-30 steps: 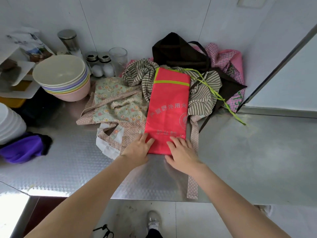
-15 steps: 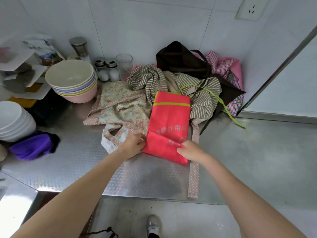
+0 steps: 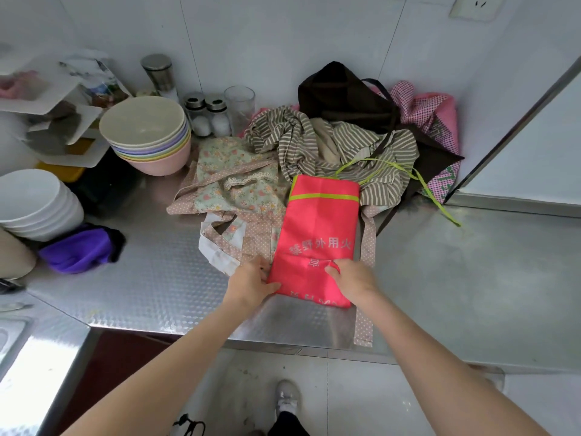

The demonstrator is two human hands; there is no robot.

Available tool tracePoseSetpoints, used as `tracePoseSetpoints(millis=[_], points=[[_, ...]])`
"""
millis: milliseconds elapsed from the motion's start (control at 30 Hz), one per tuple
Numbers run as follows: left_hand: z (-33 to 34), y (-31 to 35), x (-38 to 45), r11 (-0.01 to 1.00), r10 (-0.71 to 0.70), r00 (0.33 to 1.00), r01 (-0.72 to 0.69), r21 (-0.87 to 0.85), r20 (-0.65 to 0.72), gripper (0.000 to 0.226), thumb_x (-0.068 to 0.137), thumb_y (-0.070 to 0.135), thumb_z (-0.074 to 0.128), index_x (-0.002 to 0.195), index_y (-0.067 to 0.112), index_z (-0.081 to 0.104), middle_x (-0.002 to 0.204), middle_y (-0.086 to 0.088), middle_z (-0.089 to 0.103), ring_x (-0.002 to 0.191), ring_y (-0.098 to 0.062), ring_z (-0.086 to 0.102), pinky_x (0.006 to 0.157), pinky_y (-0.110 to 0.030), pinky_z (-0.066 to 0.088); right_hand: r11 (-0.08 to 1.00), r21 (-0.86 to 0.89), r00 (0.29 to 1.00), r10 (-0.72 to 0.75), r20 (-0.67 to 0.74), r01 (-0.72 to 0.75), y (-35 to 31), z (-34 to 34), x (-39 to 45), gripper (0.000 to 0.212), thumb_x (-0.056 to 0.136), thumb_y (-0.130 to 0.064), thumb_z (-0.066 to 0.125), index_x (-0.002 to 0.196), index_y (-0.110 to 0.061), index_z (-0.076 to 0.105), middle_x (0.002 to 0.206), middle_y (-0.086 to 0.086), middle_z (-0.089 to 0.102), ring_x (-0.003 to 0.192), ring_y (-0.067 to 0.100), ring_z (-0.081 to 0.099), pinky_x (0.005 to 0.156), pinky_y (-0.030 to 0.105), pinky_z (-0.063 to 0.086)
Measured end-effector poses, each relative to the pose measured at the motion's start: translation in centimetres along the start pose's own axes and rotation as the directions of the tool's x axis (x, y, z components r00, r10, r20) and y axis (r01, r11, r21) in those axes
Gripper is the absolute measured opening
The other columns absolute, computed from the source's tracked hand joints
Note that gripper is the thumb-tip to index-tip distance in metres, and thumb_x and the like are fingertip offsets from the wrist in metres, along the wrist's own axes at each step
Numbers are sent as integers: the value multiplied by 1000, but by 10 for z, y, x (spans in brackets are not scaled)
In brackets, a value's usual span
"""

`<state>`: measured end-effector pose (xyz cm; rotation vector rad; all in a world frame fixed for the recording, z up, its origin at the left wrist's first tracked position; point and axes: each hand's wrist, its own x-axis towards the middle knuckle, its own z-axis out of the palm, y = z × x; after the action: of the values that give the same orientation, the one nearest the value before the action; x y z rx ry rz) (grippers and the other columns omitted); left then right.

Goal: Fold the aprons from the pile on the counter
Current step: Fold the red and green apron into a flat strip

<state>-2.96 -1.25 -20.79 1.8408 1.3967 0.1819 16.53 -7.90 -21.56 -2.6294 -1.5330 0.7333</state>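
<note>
A: Where is the red apron (image 3: 319,234) lying?

B: It is lying low of centre in the frame, on the counter (image 3: 456,272), its far end overlapping the pile (image 3: 330,143). Both hands are gripping its near end: the left hand (image 3: 251,283) is pinching the left edge, the right hand (image 3: 353,278) is curling round a raised fold.

A: How is it looking to handle?

B: Light and thin, I am judging, a slick, slightly stiff fabric that is holding a crease but may be sliding on the steel. The near corners look the best hold. The green ties (image 3: 418,180) are trailing right and could be snagging.

A: Any containers?

B: Stacked bowls (image 3: 147,136) are sitting upper left; the top one is looking empty. White bowls (image 3: 34,202) are stacking at the left edge. Two shakers (image 3: 209,116) are holding something white, and the glass (image 3: 240,103) beside them is appearing empty.
</note>
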Motion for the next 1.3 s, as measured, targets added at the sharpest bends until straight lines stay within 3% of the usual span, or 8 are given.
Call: tracePoseSetpoints(millis=[533,700,767,867,967,1067,1200,1300], points=[[-10,14,16,955,-141,973,86,284,180,21,86,12,62,101,-2,64,105,-17,68,98,-29,64,88,-37,51,976,48,956,217,-197,-211,-10,10,-7,46,97,-46,38,112,-5,53,100,15,66,97,32,63,68,33,44],[-5,21,11,568,292,953,-245,786,86,34,93,1,41,126,10,43,116,-9,60,111,-26,53,79,-33,48,970,19,949,239,-206,-240,-15,11,-5,46,99,-44,34,115,-5,54,105,14,66,101,32,63,76,35,48],[7,12,6,452,449,856,-464,762,255,37,97,10,34,134,11,38,133,-9,46,123,-29,40,97,-36,42,965,24,945,259,-198,-260,-15,10,-5,46,99,-44,35,114,-5,55,106,14,66,101,33,62,77,37,49],[22,-1,5,289,368,807,-572,768,463,45,98,17,28,143,11,28,150,-10,24,134,-37,21,113,-47,21,961,75,942,277,-192,-267,-15,9,-8,45,98,-43,37,114,-4,53,106,15,66,100,33,62,76,36,49],[18,3,6,401,359,841,-531,747,405,54,94,20,36,146,21,21,149,-10,20,132,-32,26,112,-38,23,985,-22,952,160,-262,-172,-14,4,-15,41,97,-33,46,128,-7,40,114,13,60,101,31,60,71,37,49],[8,5,10,453,350,830,-556,697,434,66,88,22,49,146,28,18,146,-11,18,129,-28,28,110,-33,30,946,-265,836,-294,-463,186,-15,4,-26,48,84,-31,64,125,-12,48,123,9,47,109,27,49,81,39,50],[4,2,15,488,325,819,-574,658,473,75,83,28,59,146,26,17,145,-10,17,130,-26,25,109,-32,34,910,-98,915,-404,5,403,-4,6,-32,66,83,-50,58,137,-19,37,138,-1,29,127,18,27,107,35,29],[0,4,18,544,306,829,-556,629,468,80,79,28,65,144,21,21,143,-8,20,130,-23,28,105,-29,35,928,-38,929,-371,17,371,12,14,-33,77,82,-30,61,146,-18,21,150,-2,16,139,17,15,115,29,15]])
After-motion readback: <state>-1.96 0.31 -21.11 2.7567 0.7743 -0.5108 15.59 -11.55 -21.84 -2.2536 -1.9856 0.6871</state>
